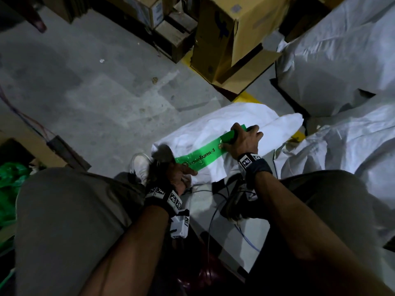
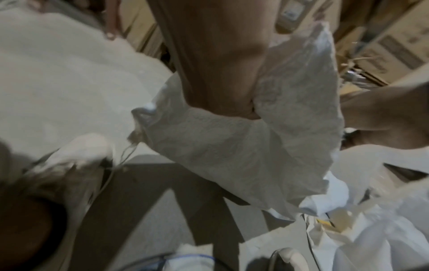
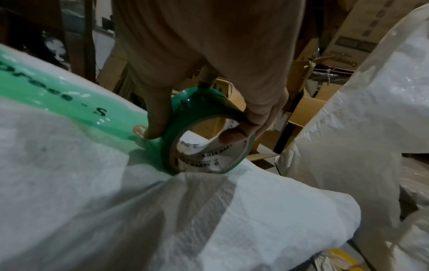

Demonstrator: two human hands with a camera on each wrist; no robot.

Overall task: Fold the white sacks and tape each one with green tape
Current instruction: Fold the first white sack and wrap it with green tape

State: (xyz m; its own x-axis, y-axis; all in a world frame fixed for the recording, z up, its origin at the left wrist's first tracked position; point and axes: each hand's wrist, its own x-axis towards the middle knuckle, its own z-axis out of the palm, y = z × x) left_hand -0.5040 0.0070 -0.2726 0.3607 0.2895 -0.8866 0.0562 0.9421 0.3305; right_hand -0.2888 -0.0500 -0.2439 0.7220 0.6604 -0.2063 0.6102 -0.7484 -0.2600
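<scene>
Right hand point(image 1: 243, 139) kept a curled grip on the green tape roll point(image 3: 204, 132), roll edge pressed onto the folded white sack point(image 1: 230, 129) lying on the floor point(image 1: 89, 86). Left hand point(image 1: 177, 174) pinched the sack's near end, where the tape strip point(image 1: 198, 154) began. Cardboard boxes point(image 1: 230, 39) stood beyond.

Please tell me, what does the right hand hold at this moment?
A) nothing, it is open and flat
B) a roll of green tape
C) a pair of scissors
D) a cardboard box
B: the right hand has its fingers curled round the tape roll, which stands on the white sack at the end of the laid green strip.
</scene>
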